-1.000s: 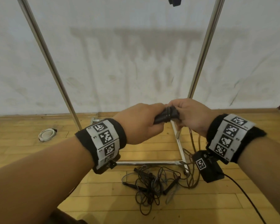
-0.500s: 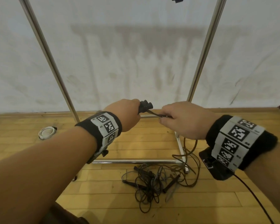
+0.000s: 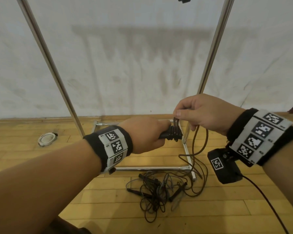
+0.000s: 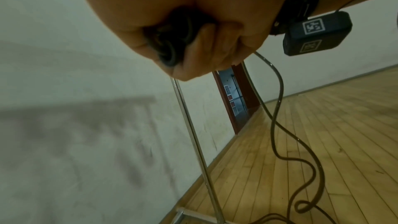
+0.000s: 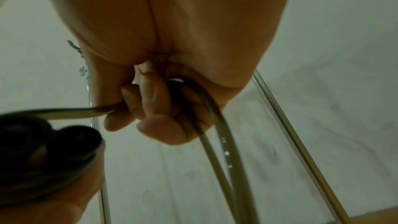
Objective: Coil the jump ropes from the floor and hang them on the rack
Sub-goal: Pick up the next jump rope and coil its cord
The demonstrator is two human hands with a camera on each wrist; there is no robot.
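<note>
A: While the head camera is looking down, what is the left hand (image 3: 145,134) doing?

B: It is gripping the black ribbed jump-rope handles (image 3: 172,134), and the right hand (image 3: 201,114) is pinching the thin brown rope cord (image 3: 202,141) above them. More tangled dark jump ropes (image 3: 159,188) are lying on the yellow wooden plank floor (image 3: 159,222) by the chrome tube rack (image 3: 57,70) base.

A: And the left wrist camera?

B: Fingers are curling round the handles (image 4: 172,40).

A: The right?

B: Fingertips (image 5: 150,91) are squeezing the cord (image 5: 215,125).

Shiny smooth metal rack (image 3: 213,48); glossy wooden floor (image 3: 227,208); matt black rope handles (image 3: 171,135); stained matt wall (image 3: 134,65).
</note>
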